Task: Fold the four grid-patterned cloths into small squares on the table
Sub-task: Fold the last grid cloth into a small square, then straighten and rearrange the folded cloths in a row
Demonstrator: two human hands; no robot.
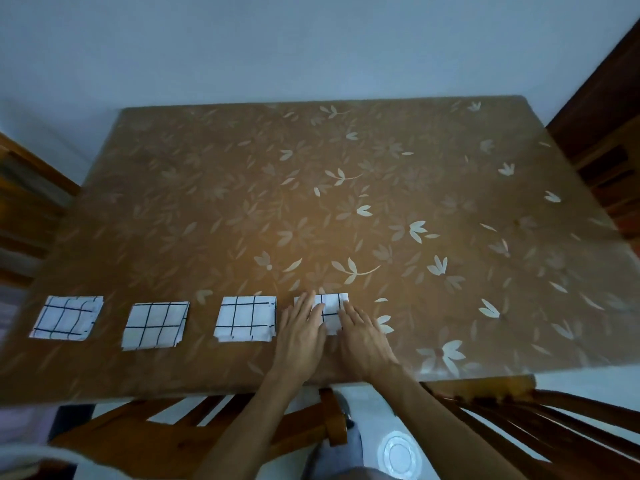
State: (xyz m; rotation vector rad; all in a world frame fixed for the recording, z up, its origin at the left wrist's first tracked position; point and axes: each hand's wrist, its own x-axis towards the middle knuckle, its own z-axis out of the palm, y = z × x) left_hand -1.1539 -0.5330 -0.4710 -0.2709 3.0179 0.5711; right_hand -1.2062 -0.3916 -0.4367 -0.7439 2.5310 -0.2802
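Your left hand [300,336] and right hand [363,336] lie flat, fingers straight, pressing the fourth cloth [333,301] onto the table [311,202] close to its near edge; neither grips anything. Left of it, three folded squares lie in a row, apart: first cloth [67,317], second cloth [156,325], third cloth [246,318].

The left hand [300,336] and right hand [362,336] hide most of the rightmost folded white cloth with black grid lines [333,301].
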